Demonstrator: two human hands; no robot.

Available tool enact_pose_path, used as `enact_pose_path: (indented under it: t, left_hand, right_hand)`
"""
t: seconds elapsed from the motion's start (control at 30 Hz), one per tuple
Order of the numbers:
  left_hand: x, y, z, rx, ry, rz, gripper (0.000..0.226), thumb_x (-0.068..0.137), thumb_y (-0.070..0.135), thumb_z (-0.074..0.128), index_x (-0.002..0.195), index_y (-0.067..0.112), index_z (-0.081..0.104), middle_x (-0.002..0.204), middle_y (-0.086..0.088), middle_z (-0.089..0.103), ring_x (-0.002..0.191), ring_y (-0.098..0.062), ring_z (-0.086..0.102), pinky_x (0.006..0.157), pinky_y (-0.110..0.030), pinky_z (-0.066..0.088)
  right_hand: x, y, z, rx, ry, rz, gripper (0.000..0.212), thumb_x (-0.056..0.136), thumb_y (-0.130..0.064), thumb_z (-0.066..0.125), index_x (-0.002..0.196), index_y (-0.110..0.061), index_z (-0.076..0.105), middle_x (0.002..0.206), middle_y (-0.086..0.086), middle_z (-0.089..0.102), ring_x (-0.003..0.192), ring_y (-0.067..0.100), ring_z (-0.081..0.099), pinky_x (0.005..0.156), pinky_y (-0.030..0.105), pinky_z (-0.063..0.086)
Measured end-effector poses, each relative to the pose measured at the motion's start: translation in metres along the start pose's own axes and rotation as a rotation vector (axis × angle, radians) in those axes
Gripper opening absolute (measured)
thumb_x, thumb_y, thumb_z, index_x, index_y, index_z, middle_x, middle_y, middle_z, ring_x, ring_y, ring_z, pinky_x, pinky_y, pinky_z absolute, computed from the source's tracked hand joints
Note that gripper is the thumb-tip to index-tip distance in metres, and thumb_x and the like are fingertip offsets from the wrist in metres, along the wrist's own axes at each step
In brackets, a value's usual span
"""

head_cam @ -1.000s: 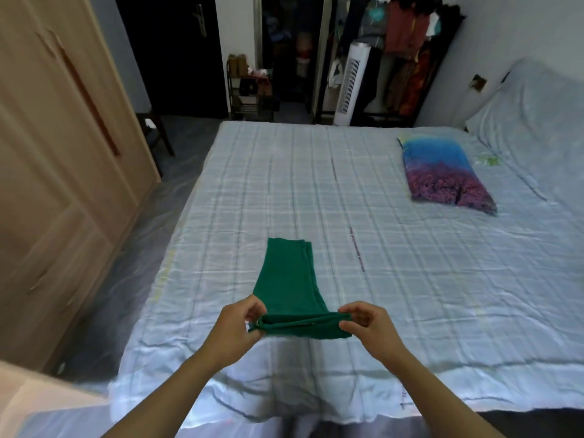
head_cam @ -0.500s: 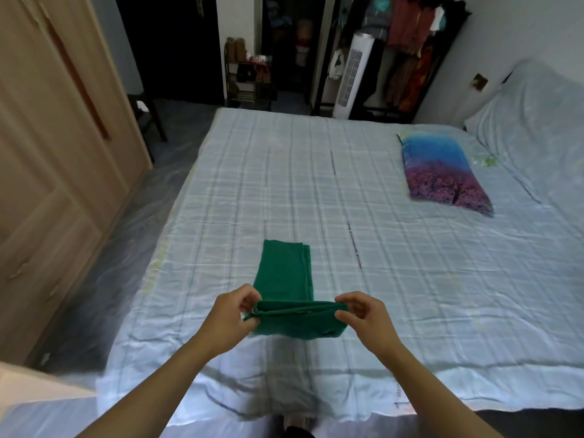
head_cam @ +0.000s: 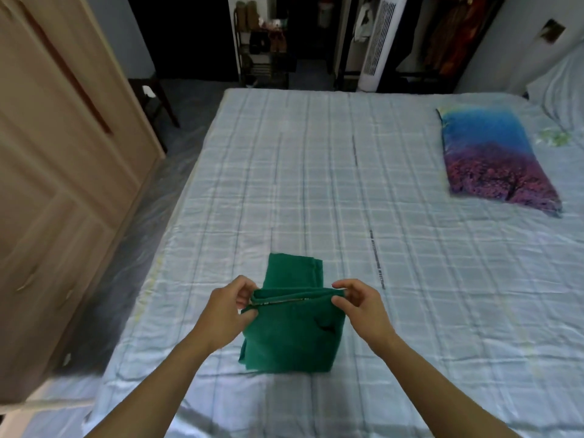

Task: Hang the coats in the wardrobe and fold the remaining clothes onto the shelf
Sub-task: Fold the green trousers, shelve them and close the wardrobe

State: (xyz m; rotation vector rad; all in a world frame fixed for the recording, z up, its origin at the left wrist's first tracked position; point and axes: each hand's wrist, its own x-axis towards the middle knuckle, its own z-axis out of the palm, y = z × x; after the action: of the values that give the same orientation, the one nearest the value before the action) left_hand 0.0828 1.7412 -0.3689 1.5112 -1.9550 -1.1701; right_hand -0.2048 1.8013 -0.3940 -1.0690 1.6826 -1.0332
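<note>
A green garment [head_cam: 292, 336] lies partly folded near the front edge of the bed [head_cam: 316, 184]. Its near end is lifted and carried toward the far end, showing more green cloth beneath it. My left hand [head_cam: 226, 306] pinches the left corner of the raised edge. My right hand [head_cam: 358, 306] pinches the right corner. The far end of the garment lies flat on the sheet beyond my hands. The wooden wardrobe [head_cam: 57, 172] stands at the left with its doors closed.
A blue and purple pillow [head_cam: 493, 156] lies on the bed's right side. A grey floor strip [head_cam: 132, 241] runs between bed and wardrobe. A white tower fan [head_cam: 377, 42], a shoe rack [head_cam: 264, 49] and hanging clothes [head_cam: 448, 36] stand beyond the bed.
Both hands have lifted the garment's near edge and carried it away from me over the rest. The view has tilted down and moved closer to the bed.
</note>
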Motion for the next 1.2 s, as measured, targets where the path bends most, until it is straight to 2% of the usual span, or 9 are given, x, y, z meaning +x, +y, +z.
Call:
enact_pose_path:
  t: [0.1, 0.23, 0.3, 0.47, 0.6, 0.7, 0.8, 1.0, 1.2]
  left_hand:
    - [0.036, -0.005, 0.002, -0.027, -0.016, -0.043, 0.041, 0.076, -0.002, 0.078, 0.094, 0.03, 0.06, 0.09, 0.006, 0.069, 0.081, -0.002, 0.064, 0.073, -0.012, 0.05]
    - [0.087, -0.016, 0.004, -0.068, -0.038, -0.126, 0.039, 0.078, -0.004, 0.076, 0.098, 0.025, 0.059, 0.093, -0.003, 0.069, 0.078, -0.012, 0.067, 0.069, -0.022, 0.057]
    - [0.112, -0.023, 0.007, -0.084, -0.053, -0.157, 0.038, 0.079, -0.004, 0.075, 0.099, 0.024, 0.058, 0.093, -0.005, 0.069, 0.078, -0.016, 0.067, 0.068, -0.026, 0.058]
    - [0.174, -0.051, 0.021, -0.091, -0.076, -0.234, 0.036, 0.081, -0.003, 0.073, 0.103, 0.022, 0.059, 0.093, -0.005, 0.066, 0.082, -0.018, 0.065, 0.066, -0.021, 0.056]
    - [0.223, -0.08, 0.039, -0.067, -0.087, -0.298, 0.037, 0.083, -0.002, 0.072, 0.104, 0.025, 0.057, 0.092, -0.002, 0.064, 0.082, -0.017, 0.064, 0.058, -0.015, 0.051]
    - [0.259, -0.105, 0.058, -0.026, -0.079, -0.356, 0.039, 0.087, 0.001, 0.068, 0.118, 0.02, 0.053, 0.106, -0.004, 0.065, 0.09, -0.017, 0.063, 0.073, -0.029, 0.058]
    - [0.283, -0.129, 0.077, 0.112, -0.067, -0.377, 0.047, 0.09, 0.015, 0.069, 0.131, 0.012, 0.049, 0.124, -0.005, 0.059, 0.11, -0.024, 0.06, 0.092, -0.035, 0.051]
    - [0.273, -0.152, 0.113, 0.383, -0.243, -0.257, 0.042, 0.092, 0.024, 0.063, 0.131, 0.019, 0.052, 0.134, 0.001, 0.052, 0.122, -0.017, 0.046, 0.102, -0.03, 0.042]
    - [0.243, -0.161, 0.126, 0.75, -0.293, -0.037, 0.057, 0.091, 0.029, 0.058, 0.145, 0.016, 0.044, 0.164, -0.002, 0.02, 0.15, -0.025, 0.017, 0.115, -0.039, 0.029]
  right_hand:
    - [0.035, 0.002, 0.002, -0.008, 0.006, 0.038, 0.016, 0.088, -0.006, 0.07, 0.098, -0.019, 0.07, 0.083, 0.02, 0.064, 0.075, 0.029, 0.062, 0.074, 0.035, 0.058]
    - [0.076, 0.009, 0.01, -0.001, 0.032, 0.095, 0.017, 0.089, -0.003, 0.069, 0.097, -0.017, 0.068, 0.065, -0.011, 0.063, 0.066, 0.007, 0.062, 0.061, 0.016, 0.051]
    - [0.095, 0.013, 0.015, -0.01, 0.047, 0.119, 0.016, 0.089, -0.001, 0.068, 0.096, -0.015, 0.068, 0.063, -0.012, 0.063, 0.063, 0.002, 0.062, 0.061, 0.014, 0.05]
    - [0.153, 0.029, 0.025, -0.061, 0.061, 0.19, 0.014, 0.089, -0.002, 0.069, 0.098, -0.012, 0.068, 0.071, 0.0, 0.057, 0.067, 0.011, 0.058, 0.065, 0.017, 0.052]
    - [0.203, 0.057, 0.038, -0.099, 0.074, 0.234, 0.015, 0.089, -0.002, 0.069, 0.096, -0.016, 0.068, 0.062, -0.013, 0.058, 0.061, 0.003, 0.057, 0.062, 0.014, 0.049]
    - [0.239, 0.086, 0.051, -0.159, 0.072, 0.274, 0.025, 0.088, -0.007, 0.07, 0.11, -0.018, 0.066, 0.093, -0.009, 0.066, 0.089, 0.011, 0.063, 0.083, 0.027, 0.052]
    - [0.263, 0.111, 0.061, -0.303, 0.027, 0.291, 0.049, 0.089, -0.016, 0.071, 0.134, -0.019, 0.053, 0.129, -0.008, 0.05, 0.118, 0.01, 0.047, 0.107, 0.031, 0.039]
    - [0.261, 0.149, 0.073, -0.612, -0.158, 0.194, 0.053, 0.086, -0.018, 0.072, 0.136, -0.018, 0.054, 0.147, 0.005, 0.043, 0.137, 0.023, 0.038, 0.114, 0.026, 0.025]
    - [0.226, 0.169, 0.083, -0.756, -0.252, 0.032, 0.06, 0.086, -0.022, 0.072, 0.141, -0.018, 0.051, 0.152, 0.004, 0.04, 0.139, 0.023, 0.038, 0.115, 0.031, 0.028]
